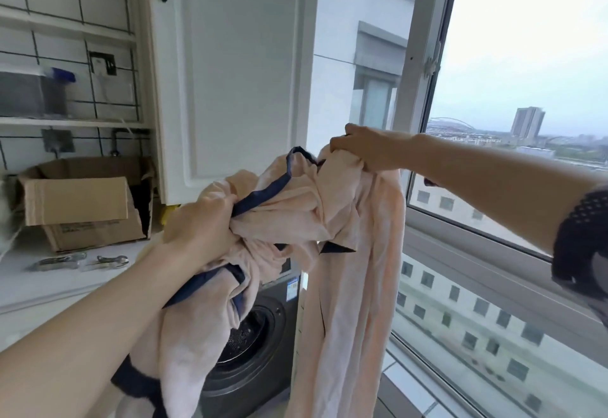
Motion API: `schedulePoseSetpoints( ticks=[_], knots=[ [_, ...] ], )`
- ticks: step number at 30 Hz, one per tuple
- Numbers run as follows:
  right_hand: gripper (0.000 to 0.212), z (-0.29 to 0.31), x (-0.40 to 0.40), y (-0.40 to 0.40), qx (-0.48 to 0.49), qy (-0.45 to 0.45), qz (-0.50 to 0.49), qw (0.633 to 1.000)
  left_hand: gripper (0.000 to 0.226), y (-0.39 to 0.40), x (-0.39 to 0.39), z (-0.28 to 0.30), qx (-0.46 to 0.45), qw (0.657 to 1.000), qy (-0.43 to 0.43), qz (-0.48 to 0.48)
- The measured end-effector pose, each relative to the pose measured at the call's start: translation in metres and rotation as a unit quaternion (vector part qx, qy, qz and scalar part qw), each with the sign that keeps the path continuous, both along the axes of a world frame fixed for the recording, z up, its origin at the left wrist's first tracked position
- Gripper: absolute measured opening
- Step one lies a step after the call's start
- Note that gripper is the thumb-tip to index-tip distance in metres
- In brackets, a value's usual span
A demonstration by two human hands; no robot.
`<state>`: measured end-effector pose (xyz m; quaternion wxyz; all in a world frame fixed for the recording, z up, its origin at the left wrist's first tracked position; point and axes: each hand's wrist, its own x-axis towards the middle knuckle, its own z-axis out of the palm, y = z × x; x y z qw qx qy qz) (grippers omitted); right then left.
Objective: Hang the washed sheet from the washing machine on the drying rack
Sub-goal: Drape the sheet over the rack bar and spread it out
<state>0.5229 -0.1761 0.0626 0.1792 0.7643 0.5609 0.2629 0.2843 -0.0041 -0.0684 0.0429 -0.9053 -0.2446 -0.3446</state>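
Observation:
A pale pink sheet (348, 286) with a dark blue border hangs bunched between both hands, in front of the dark washing machine (260, 345). My left hand (197, 226) grips a twisted wad of it at centre. Higher and to the right, my right hand (362, 147) is closed on another part, from which a long fold drops down. The machine's round drum opening shows below the cloth. No drying rack is in view.
A white cabinet (230, 72) stands above the machine. On the left, a white counter (49, 289) carries an open cardboard box (82, 207) and metal clips (59, 263). A large window (493, 187) with a low sill fills the right side.

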Motion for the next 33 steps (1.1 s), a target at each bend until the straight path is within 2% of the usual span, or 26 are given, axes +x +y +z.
schedulePoseSetpoints(
  ticks=[5,9,14,22,27,33],
  knots=[
    [0.051,0.027,0.016,-0.013,0.063,0.015,-0.011,0.998,0.036,-0.010,0.017,0.022,-0.001,0.999,-0.024,-0.020],
    [0.045,0.045,0.028,-0.035,0.140,0.016,-0.006,0.990,0.043,-0.020,0.025,0.038,0.003,0.998,-0.047,-0.031],
    [0.039,0.071,0.062,-0.059,0.185,-0.036,0.012,0.982,0.051,-0.034,0.032,0.064,-0.013,0.996,-0.089,-0.028],
    [0.031,0.096,0.034,-0.134,0.247,-0.022,0.014,0.969,0.059,-0.084,0.020,0.099,0.015,0.993,-0.107,-0.056],
    [0.035,0.108,0.016,-0.188,0.272,-0.041,0.005,0.962,0.057,-0.128,0.006,0.116,0.038,0.993,-0.107,-0.044],
    [0.029,0.124,0.009,-0.252,0.309,-0.064,-0.024,0.949,0.059,-0.174,0.008,0.129,0.058,0.990,-0.117,-0.047]
  ],
)
